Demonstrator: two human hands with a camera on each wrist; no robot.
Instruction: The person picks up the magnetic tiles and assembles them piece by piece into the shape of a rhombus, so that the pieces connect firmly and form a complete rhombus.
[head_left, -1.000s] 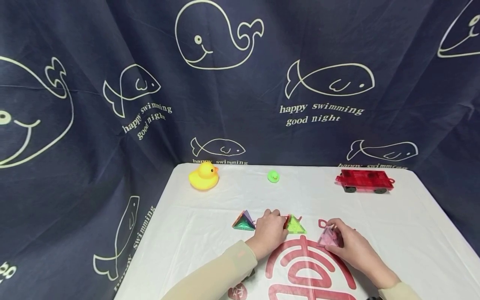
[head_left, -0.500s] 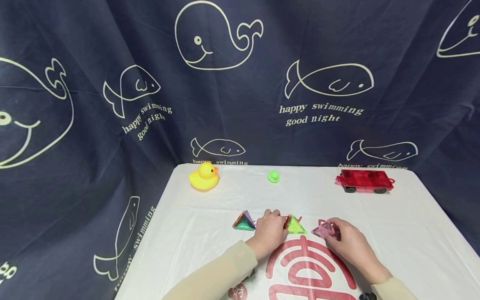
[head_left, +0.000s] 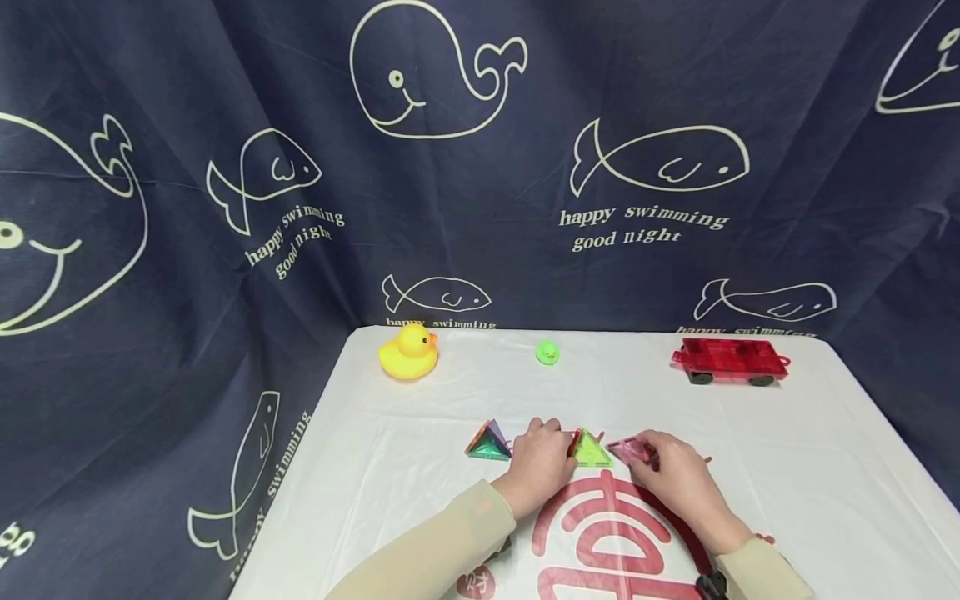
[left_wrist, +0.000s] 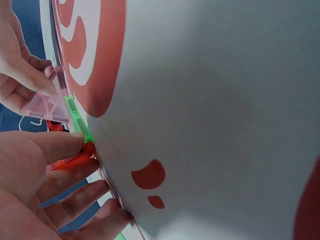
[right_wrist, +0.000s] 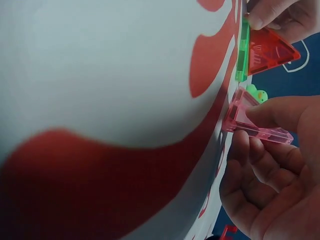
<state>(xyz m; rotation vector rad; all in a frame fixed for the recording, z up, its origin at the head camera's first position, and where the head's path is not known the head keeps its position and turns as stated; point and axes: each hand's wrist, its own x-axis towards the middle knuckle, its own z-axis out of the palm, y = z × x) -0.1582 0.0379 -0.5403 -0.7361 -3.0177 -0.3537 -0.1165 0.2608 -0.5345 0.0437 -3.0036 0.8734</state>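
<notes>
My left hand [head_left: 538, 467] rests near the table's middle and pinches a see-through red triangular magnetic tile [right_wrist: 270, 52] between thumb and fingers. The red tile stands up along one side of a lime-green triangular tile [head_left: 591, 451], which lies low on the table. My right hand [head_left: 678, 479] pinches a pink triangular magnetic tile piece [right_wrist: 241, 112] between thumb and fingertips. Its pink parts meet at an angle, just right of the green tile; whether they touch it I cannot tell. Left of my left hand sits a small pyramid [head_left: 488, 443] of teal, orange and purple tiles.
Along the back of the white table [head_left: 375, 492] stand a yellow rubber duck [head_left: 408, 354], a small green duck [head_left: 547, 353] and a red wheeled toy car base [head_left: 731, 361]. A dark blue curtain [head_left: 480, 208] with whale and fish drawings hangs behind and at the left.
My right hand has moved left with the pink tile piece, turning it and bringing it close to the green tile. My left hand stays in place.
</notes>
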